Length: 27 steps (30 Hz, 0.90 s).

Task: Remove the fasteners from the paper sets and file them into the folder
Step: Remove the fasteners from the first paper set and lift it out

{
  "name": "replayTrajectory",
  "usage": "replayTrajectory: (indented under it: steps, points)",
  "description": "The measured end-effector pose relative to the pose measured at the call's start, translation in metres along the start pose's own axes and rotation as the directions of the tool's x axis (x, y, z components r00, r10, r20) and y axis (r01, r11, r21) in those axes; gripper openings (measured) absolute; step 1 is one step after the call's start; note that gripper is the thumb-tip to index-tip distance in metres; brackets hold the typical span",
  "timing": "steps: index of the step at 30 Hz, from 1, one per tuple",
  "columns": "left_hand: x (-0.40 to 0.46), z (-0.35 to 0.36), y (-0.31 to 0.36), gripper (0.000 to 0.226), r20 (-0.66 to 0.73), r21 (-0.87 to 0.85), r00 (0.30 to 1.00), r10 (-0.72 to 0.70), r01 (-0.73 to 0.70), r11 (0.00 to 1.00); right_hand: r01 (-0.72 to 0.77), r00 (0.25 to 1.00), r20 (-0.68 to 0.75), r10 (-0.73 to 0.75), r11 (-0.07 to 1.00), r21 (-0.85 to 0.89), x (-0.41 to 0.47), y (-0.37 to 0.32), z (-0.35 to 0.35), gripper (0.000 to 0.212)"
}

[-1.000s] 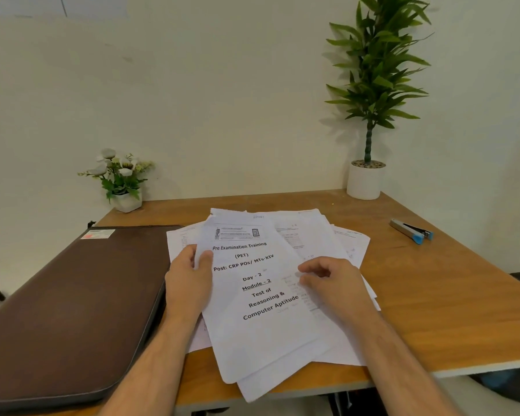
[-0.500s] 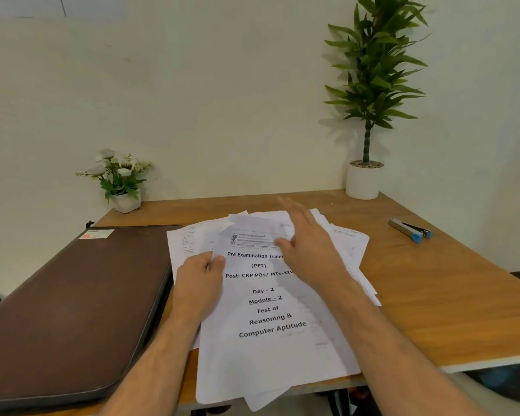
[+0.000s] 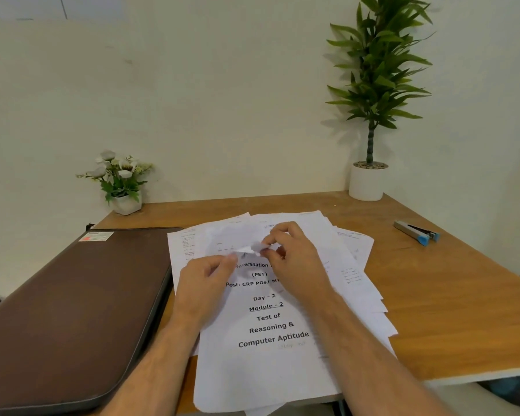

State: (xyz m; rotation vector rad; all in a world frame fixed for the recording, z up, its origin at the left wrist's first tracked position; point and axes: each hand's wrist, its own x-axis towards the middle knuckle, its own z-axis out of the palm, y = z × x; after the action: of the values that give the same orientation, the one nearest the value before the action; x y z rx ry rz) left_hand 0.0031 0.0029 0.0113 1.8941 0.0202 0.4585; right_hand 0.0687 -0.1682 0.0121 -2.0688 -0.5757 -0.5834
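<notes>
A loose heap of white paper sets (image 3: 327, 250) lies in the middle of the wooden table. On top is a printed set (image 3: 267, 355) headed "Pre Examination Training". My left hand (image 3: 204, 283) pinches this top set near its upper left. My right hand (image 3: 294, 259) pinches the bent-up top corner of the same set, fingers curled round it. The fastener itself is hidden by my fingers. A closed brown folder (image 3: 72, 310) lies flat at the left, touching the papers' left edge.
A grey and blue stapler-like tool (image 3: 416, 232) lies at the right of the table (image 3: 448, 310). A small flower pot (image 3: 123, 187) stands at the back left, a tall green plant in a white pot (image 3: 368, 181) at the back right. The wall is close behind.
My right hand came back from the far papers to the top corner of the printed set and now pinches it. My left hand shifted up to that corner. The corner is bent upward.
</notes>
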Motion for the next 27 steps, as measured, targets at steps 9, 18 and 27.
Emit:
replayTrajectory:
  steps: [9, 18, 27]
  points:
    - [0.014, -0.006, -0.013, 0.034, -0.2, -0.247, 0.953, -0.229, 0.178, 0.953, 0.38, 0.92, -0.116, -0.375, 0.925, 0.021, -0.019, -0.007, -0.02, 0.022]
    - [0.015, -0.007, -0.011, 0.039, -0.212, -0.3, 0.95, -0.228, 0.159, 0.94, 0.425, 0.899, -0.101, -0.426, 0.905, -0.035, -0.017, -0.013, -0.019, 0.021]
    - [0.015, -0.007, -0.012, 0.064, -0.274, -0.263, 0.956, -0.106, 0.032, 0.964, 0.436, 0.894, -0.079, -0.441, 0.897, -0.068, -0.016, -0.01, -0.017, 0.021]
